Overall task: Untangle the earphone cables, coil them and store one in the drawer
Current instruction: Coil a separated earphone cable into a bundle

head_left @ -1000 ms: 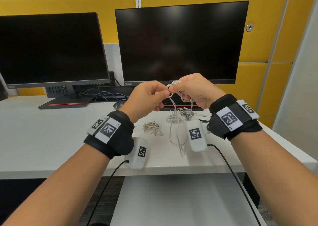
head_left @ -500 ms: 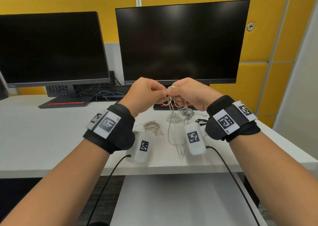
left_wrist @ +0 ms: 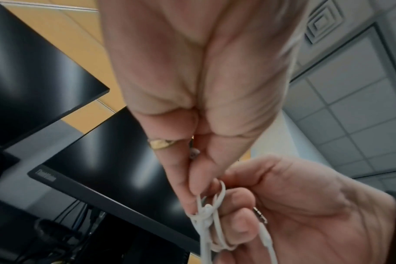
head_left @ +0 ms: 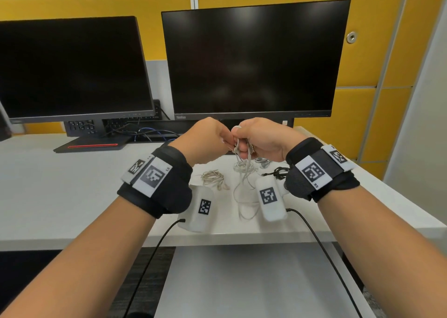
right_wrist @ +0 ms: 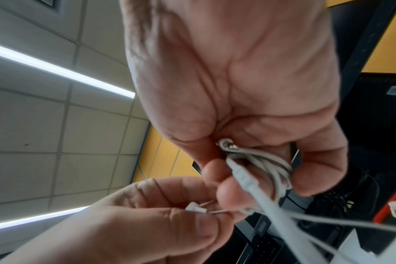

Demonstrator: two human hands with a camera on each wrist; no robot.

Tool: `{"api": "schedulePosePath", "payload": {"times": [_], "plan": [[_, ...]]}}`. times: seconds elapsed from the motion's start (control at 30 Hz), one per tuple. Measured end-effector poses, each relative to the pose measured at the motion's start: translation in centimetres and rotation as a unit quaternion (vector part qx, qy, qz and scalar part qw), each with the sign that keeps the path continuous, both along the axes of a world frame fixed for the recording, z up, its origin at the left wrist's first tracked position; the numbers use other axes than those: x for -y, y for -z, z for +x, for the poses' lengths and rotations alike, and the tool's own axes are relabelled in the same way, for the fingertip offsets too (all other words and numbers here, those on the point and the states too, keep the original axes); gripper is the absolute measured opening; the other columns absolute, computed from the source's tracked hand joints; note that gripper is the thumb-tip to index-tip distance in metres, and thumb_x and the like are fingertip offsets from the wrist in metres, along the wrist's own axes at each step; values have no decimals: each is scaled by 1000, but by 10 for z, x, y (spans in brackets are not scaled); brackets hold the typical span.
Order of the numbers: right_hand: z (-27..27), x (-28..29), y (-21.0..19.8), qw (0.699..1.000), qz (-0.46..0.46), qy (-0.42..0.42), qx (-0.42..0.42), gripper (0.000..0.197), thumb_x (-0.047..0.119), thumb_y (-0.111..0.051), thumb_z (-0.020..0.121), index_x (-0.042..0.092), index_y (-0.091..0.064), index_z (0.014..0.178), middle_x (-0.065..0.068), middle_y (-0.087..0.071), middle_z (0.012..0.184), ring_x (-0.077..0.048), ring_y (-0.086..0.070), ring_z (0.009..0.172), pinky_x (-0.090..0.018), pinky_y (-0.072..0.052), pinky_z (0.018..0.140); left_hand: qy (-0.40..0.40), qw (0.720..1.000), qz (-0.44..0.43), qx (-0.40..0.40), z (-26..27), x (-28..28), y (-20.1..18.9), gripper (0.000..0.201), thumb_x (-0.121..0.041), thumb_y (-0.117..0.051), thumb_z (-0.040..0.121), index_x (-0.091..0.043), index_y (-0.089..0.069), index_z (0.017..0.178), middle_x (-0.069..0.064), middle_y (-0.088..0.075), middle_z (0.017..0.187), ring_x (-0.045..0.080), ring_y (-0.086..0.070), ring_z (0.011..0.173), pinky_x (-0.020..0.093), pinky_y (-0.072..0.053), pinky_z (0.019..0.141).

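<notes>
Both hands, raised close together, pinch the white earphone cable (head_left: pixel 242 165): left hand (head_left: pixel 205 139) by fingertips, right hand (head_left: pixel 262 139) curled round its loops. Below them, a beige coiled cable (head_left: pixel 214 177) lies on the desk (head_left: pixel 60 191); a black cord (head_left: pixel 278 171), perhaps another earphone, lies under the right wrist. Monitors (head_left: pixel 254 58) stand behind.

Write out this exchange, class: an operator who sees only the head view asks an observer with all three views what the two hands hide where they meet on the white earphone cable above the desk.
Operator: What exactly is the left hand holding?
Observer: In the right wrist view, the left hand pinches a small white piece of the white earphone cable, with thin strands running towards the other hand.
Operator: And where is the plug?
Observer: In the left wrist view, the metal jack plug lies inside the right hand, beside fingers that have the cable looped round them.
</notes>
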State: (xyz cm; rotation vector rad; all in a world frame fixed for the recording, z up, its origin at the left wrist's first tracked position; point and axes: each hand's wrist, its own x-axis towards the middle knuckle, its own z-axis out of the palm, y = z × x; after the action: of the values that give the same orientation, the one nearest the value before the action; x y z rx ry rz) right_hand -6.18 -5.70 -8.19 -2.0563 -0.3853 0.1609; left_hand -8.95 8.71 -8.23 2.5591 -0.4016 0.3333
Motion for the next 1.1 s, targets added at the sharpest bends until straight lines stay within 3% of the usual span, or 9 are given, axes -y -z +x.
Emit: {"api": "schedulePosePath", "payload": {"times": [0.17,0.27,0.43,0.57,0.7,0.77,0.87,0.93,1.1], "plan": [[-2,0,5,999,17,-2,-34,26,22,-39,105,10,-55,88,1,-48,54,-11,-51,49,-34,-40,68,-37,997,-66,19,7,0,5,13,-18,-61,93,-20,-53,84,8,-67,97,20,-67,88,31,-57,75],[-2,0,6,999,29,3,-41,22,20,-43,104,12,-56,90,0,-48,54,-11,-51,48,-34,-40,69,-35,996,-74,24,6,3,4,13,-23,-62,94,-19,-56,82,7,-71,90,16,-70,82,29,-58,74],[1,2,10,997,44,16,-64,25,23,-42,105,11,-56,89,0,-49,54,-11,-52,49,-34,-42,69,-36,997,-66,14,5,3,3,17,-21,-46,101,-16,-63,99,-4,-55,71,7,-51,63,16,-41,54],[1,2,12,996,42,28,-71,25,23,-41,105,10,-56,89,0,-50,55,-14,-52,53,-34,-43,66,2,982,-165,-88,1,-3,1,31,-4,-38,100,-10,-64,116,3,-59,79,12,-55,69,18,-51,62],[1,2,11,997,43,26,-65,23,22,-42,104,11,-56,91,0,-51,54,-13,-53,53,-35,-42,68,26,984,-154,-85,0,-3,-1,35,-7,-48,99,-10,-52,134,4,-70,93,12,-68,82,26,-56,86],[1,3,10,997,40,26,-64,22,23,-42,104,10,-56,93,0,-51,53,-13,-53,52,-35,-42,69,24,987,-140,-71,2,-3,-2,31,-14,-55,97,-11,-56,128,4,-71,93,9,-69,79,23,-57,81],[1,4,9,997,36,21,-63,20,23,-42,104,10,-55,97,0,-51,55,-13,-53,53,-35,-42,68,7,992,-121,-36,2,-2,-2,12,-20,-64,91,-12,-64,100,8,-74,90,12,-72,77,28,-59,78],[1,3,9,998,29,15,-61,22,23,-41,105,10,-55,94,0,-51,55,-13,-53,55,-35,-42,69,-2,995,-101,-24,2,0,-2,10,-21,-68,88,-16,-60,86,8,-73,85,15,-72,75,30,-60,76],[0,3,7,998,25,9,-49,25,24,-40,105,12,-56,89,1,-50,55,-13,-53,54,-35,-43,69,-9,998,-69,2,2,2,-3,14,-23,-72,85,-18,-61,79,5,-71,78,11,-68,66,21,-57,65]]}}
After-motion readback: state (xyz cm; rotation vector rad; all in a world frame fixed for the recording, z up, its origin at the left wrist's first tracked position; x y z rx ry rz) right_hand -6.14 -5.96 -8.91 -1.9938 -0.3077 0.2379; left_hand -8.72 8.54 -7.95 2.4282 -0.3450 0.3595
